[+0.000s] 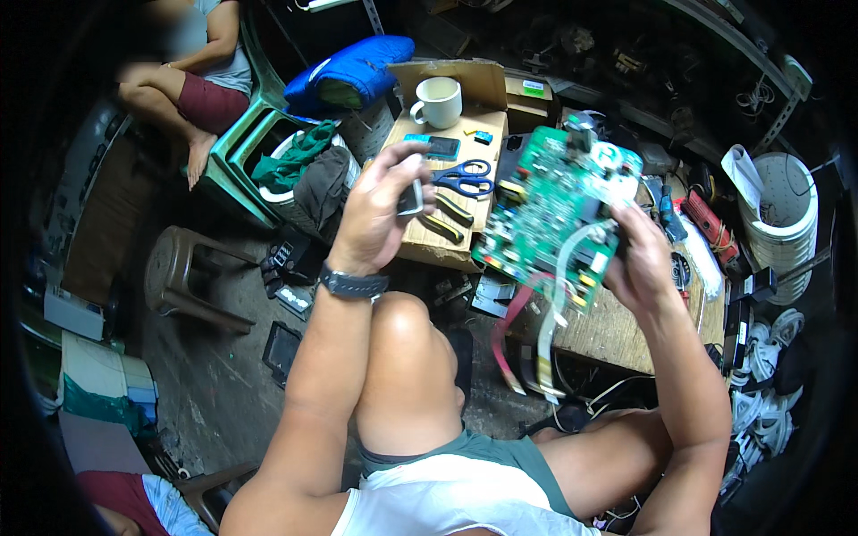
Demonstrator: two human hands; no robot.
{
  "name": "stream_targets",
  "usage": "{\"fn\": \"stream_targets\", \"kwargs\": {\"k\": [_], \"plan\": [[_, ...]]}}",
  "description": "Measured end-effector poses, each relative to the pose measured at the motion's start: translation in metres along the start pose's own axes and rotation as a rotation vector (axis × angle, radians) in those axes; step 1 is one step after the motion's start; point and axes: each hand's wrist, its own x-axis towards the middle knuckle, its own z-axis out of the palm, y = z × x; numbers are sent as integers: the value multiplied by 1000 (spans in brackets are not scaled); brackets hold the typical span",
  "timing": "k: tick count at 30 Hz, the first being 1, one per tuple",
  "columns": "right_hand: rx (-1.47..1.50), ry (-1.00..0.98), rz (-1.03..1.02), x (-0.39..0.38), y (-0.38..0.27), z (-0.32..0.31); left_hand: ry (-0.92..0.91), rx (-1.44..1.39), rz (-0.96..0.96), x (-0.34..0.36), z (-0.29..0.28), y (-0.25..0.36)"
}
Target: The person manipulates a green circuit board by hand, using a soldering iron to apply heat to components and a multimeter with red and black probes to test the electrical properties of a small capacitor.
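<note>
My right hand [642, 259] grips a large green circuit board [545, 210] by its right edge, with the board tilted up over the wooden table. Small parts cover its face, and flat ribbon cables [552, 330], grey and reddish, hang from its lower edge. My left hand [380, 210], with a dark watch on the wrist, is closed around a small dark object with a silvery edge [411, 198]; its kind is unclear. Just beyond that hand, blue-handled scissors [465, 178] and pliers with black and yellow handles [447, 219] lie on a cardboard box [420, 234].
The box also bears a white mug [438, 102] and a phone-like device [438, 146]. The wooden table [608, 338] holds a red tool [710, 228]. White buckets [782, 205] stand at right, a brown stool [188, 272] at left. Another person [210, 80] sits on green chairs.
</note>
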Motion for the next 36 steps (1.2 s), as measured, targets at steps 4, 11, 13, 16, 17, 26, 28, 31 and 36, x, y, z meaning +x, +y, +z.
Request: {"fn": "stream_targets", "kwargs": {"k": [4,11,13,16,17,26,28,31,36], "plan": [[196,-84,-13,51,35,56,176,-199,-40,-35,-72,-23],[422,-106,86,104,120,95,447,-389,-109,-79,-117,-59],[468,-63,132,122,146,90,508,-331,-99,-85,-119,-69],[480,43,147,139,169,82,479,-217,-122,-94,-131,-92],[428,65,184,135,170,83,503,-163,-146,-97,-134,-98],[-131,139,194,139,163,59,496,-363,-123,-93,-130,-121],[-350,150,126,137,163,57,575,-414,-51,-90,-129,-117],[-446,96,66,124,152,63,561,-432,53,-94,-135,-108],[-485,98,2,117,135,50,351,-428,118,-86,-103,-83]]}}
